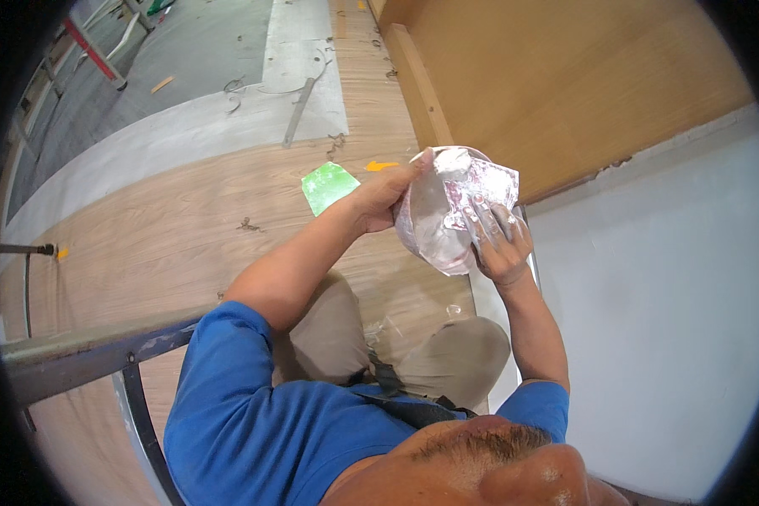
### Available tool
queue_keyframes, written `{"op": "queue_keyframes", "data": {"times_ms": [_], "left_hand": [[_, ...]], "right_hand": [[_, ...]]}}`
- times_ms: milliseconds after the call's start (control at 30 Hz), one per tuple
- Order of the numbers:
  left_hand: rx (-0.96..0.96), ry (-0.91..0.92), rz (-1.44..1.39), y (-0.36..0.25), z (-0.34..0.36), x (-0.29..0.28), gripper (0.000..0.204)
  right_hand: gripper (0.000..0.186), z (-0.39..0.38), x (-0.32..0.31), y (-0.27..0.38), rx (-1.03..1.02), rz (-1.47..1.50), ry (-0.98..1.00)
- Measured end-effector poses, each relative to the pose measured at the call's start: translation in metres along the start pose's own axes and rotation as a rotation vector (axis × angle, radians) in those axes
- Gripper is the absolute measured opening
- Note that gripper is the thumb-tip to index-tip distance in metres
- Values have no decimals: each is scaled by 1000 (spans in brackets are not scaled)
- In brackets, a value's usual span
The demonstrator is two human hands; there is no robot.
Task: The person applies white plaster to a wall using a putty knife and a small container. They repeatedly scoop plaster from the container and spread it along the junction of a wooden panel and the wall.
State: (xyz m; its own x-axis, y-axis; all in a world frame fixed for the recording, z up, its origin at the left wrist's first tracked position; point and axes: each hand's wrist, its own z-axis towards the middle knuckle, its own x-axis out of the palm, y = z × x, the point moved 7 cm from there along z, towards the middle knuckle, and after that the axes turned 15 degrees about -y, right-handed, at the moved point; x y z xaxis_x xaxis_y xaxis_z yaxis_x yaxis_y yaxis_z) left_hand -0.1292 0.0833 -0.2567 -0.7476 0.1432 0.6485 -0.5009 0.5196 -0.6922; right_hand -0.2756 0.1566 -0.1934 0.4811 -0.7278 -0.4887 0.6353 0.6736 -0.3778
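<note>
My left hand [385, 201] grips the left rim of a round tub [437, 240], thumb over the edge. The tub looks pale, with pinkish sides, and white paste [453, 162] is smeared inside it. My right hand [502, 244] is at the tub's right side, its fingers laid over a flat, square-cornered pinkish spreader [497, 181] coated in white paste. White smears cover those fingers. The thumb of that hand is hidden. Both hands are held out in front of my knees.
A green square sheet [329, 187] and an orange piece [381, 166] lie on the wood-look floor. Beyond are a metal strip [298, 114] and scraps. A brown wooden panel [565, 76] and white wall [649, 312] stand right. A metal-framed bench [101, 358] is left, a ladder leg [94, 52] farther off.
</note>
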Motion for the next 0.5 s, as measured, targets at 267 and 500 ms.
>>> {"op": "queue_keyframes", "data": {"times_ms": [267, 500], "left_hand": [[-59, 11, -108, 19, 26, -15, 80], [3, -88, -96, 3, 26, -24, 80]], "right_hand": [[30, -23, -66, -18, 234, -233, 55], [33, -83, -117, -46, 337, -560, -47]]}}
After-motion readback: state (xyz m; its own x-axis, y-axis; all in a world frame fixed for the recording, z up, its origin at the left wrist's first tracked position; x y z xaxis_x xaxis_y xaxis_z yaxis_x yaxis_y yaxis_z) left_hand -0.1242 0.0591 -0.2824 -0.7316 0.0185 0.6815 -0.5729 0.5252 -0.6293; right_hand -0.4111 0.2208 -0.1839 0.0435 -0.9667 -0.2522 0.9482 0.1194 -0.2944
